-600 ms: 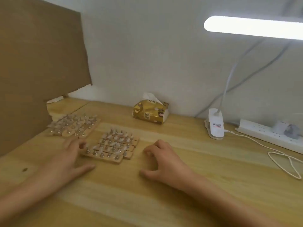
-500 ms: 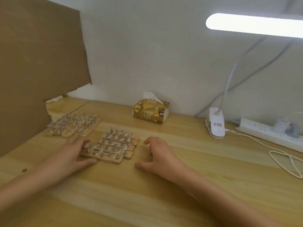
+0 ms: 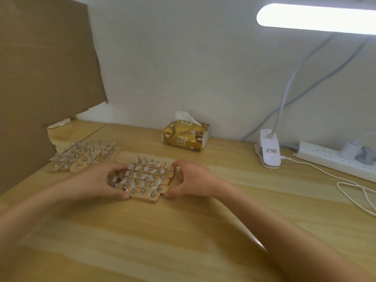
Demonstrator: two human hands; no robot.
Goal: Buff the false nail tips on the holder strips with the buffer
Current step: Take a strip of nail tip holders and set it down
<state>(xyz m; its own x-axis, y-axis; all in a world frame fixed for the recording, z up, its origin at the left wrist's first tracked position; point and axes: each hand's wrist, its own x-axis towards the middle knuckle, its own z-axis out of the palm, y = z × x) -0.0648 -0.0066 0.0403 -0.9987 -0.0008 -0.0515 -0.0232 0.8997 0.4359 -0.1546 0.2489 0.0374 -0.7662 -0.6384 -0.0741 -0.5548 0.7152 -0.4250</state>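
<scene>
I have both hands on the near set of holder strips (image 3: 146,181), which lies on the desk (image 3: 183,231) before me. My left hand (image 3: 95,182) curls its grip round the left end, and my right hand (image 3: 193,180) pinches the right end. A second set (image 3: 83,155) sits just behind, to the left. I see no buffer (perhaps out of frame). I'd press evenly from both ends, keep the strips flat, and keep my thumbs clear of the nail tips (image 3: 142,177).
</scene>
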